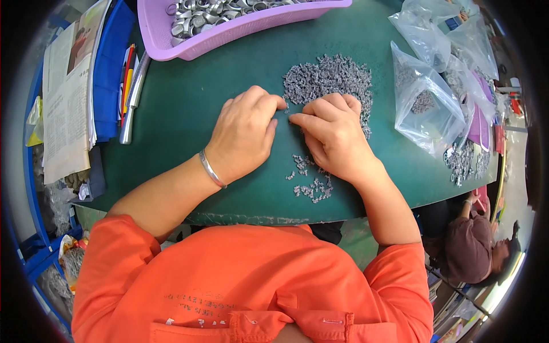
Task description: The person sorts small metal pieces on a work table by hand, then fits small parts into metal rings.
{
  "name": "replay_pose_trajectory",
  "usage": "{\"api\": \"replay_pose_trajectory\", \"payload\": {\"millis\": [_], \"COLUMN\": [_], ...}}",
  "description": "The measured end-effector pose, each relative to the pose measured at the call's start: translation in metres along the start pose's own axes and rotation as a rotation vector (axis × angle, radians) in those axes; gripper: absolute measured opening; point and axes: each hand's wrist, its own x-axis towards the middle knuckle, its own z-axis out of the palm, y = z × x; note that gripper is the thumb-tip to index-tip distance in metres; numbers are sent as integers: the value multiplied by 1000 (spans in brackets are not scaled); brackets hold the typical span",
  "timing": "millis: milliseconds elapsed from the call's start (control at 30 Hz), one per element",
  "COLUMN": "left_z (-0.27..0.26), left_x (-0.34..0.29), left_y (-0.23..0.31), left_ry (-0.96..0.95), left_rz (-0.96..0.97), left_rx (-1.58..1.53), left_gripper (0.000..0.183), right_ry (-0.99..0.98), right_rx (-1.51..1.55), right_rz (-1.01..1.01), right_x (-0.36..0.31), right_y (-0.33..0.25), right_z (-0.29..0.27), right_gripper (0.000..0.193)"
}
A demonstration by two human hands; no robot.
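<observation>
My left hand (245,136) is at the left edge of a heap of small grey metal pieces (326,77). Its index finger reaches toward a loose piece by the heap, and a gap shows between thumb and index finger. Opposite it, my right hand (337,136) lies over the heap's lower part, index finger pointing left and the other fingers bent over the pieces. I see nothing held in either hand; the undersides of the fingers are hidden. Nearer me, below the right hand, a small scatter of similar pieces (314,190) lies on the green tabletop (189,114).
A purple basket (246,30) of metal rings or bands stands at the back. Clear plastic bags (426,108) with grey parts lie right, near loose shiny parts (466,163). At left are a metal rod (135,100), pens, a blue bin (111,74) and newspapers (68,86). Another person (472,246) sits right.
</observation>
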Motion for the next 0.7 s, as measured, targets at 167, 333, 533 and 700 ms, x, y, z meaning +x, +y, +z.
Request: {"api": "replay_pose_trajectory", "payload": {"millis": [167, 333, 533, 700], "left_z": [2, -2, -6, -14], "left_x": [-1, 0, 5, 5], "left_y": [1, -1, -3, 0], "left_ry": [2, -17, -50, -44], "left_rz": [20, 13, 44, -83], "left_rx": [20, 13, 38, -407], "left_gripper": [23, 19, 14, 11], "right_ry": [-24, -128, -236, -122], "right_rx": [65, 130, 235, 209], "right_rz": [68, 33, -14, 50], "right_x": [3, 1, 1, -6], "right_y": [1, 1, -7, -2], "right_z": [-11, -10, -16, -25], "right_gripper": [18, 24, 19, 19]}}
